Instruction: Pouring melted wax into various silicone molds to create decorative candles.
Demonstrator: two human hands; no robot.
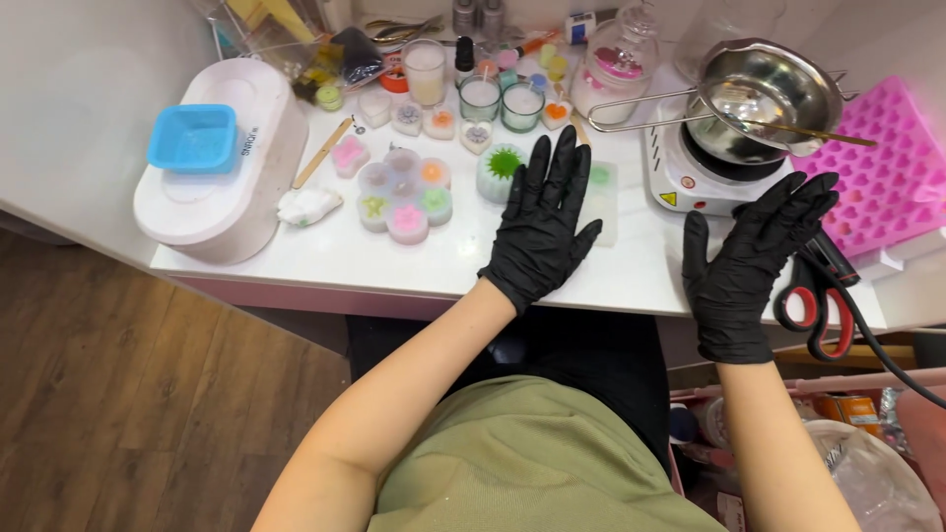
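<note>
Black-gloved hands, left (540, 225) & right (751, 261), spread open, empty, w/ hotplate (695, 177) between, scissors (820, 300) beside right.

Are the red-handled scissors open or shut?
Open: the red-handled scissors' two handle loops sit apart at the table edge; the right hand hides the blades.

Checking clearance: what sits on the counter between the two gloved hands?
In the head view, only bare white counter shows between the left hand and the right hand; the hot plate stands farther back.

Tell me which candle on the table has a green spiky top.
The round white candle beside the left hand; the glass-cup candles behind it have plain white tops.
</note>
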